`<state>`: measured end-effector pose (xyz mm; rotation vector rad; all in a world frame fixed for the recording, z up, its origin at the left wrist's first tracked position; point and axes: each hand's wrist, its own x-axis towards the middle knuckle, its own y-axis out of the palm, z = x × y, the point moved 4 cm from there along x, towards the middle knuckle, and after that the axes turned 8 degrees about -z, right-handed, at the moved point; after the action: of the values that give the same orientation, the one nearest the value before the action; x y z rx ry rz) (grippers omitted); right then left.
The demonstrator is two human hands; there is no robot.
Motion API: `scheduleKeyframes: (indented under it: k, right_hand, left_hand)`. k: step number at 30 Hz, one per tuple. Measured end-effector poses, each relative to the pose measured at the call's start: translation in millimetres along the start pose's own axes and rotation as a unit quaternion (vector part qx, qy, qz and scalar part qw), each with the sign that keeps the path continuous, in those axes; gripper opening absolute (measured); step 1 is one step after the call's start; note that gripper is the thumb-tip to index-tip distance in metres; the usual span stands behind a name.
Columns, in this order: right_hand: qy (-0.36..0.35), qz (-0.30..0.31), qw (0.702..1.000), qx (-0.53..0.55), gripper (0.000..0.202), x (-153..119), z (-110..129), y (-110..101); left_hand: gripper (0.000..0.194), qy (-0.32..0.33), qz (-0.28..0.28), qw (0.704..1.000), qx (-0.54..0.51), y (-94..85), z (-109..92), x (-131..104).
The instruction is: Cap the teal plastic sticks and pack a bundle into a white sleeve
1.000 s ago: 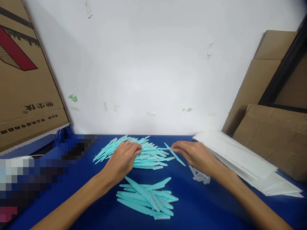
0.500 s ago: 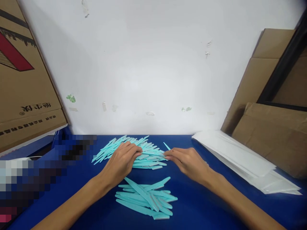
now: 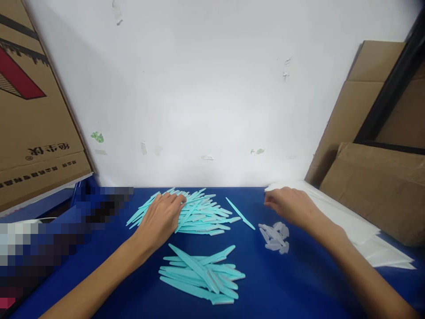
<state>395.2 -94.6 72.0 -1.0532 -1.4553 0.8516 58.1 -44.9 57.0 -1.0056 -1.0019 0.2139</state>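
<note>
Grip of the left hand (image 3: 162, 212) bends over the far pile (image 3: 206, 217), its fingertips hidden, so I cannot tell if it holds; the right hand (image 3: 290, 204) is folded closed near the white sheets (image 3: 348, 221). Turquoise sticks make two piles, far and near pile (image 3: 199, 274), plus one single stick (image 3: 240, 213). Overlap prevents exact count, also among the clear pieces (image 3: 275, 237). One printed carton (image 3: 40, 115) is cut off at left.

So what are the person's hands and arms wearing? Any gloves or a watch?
Nothing that I can see! The left hand and right hand are bare, with no gloves, and no rings or watch show. Both forearms are bare too, with no sleeves in view.
</note>
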Motion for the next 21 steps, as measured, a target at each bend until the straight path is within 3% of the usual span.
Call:
scheduleKeyframes:
  k: [4,8,11,14,17,21]
  right_hand:
    - [0.020,0.107,0.992,0.061,0.006,-4.7,-9.1,11.3]
    - [0.013,0.166,0.979,0.115,0.011,-7.2,-4.2,13.5]
    - [-0.002,0.174,0.974,0.144,0.013,-8.4,-1.1,14.5]
    - [-0.017,0.161,0.974,0.156,0.006,-10.3,-0.7,17.3]
    - [-0.024,0.145,0.975,0.165,0.005,-12.1,-1.4,21.2]
    - [-0.052,0.115,0.976,0.176,0.010,-11.9,0.2,23.8]
  left_hand:
    - [0.026,-0.002,0.062,0.998,0.014,7.6,1.0,-2.0]
    - [0.026,0.017,0.032,0.999,-0.016,4.4,-4.1,-4.5]
    - [0.025,0.047,0.030,0.990,-0.132,-7.0,-16.9,-5.6]
    - [0.019,0.053,0.128,0.951,-0.277,-17.1,-32.6,-9.5]
    - [0.014,0.018,0.239,0.908,-0.344,-22.9,-40.1,-14.8]
    - [0.027,-0.002,0.312,0.865,-0.394,-27.8,-39.0,-15.5]
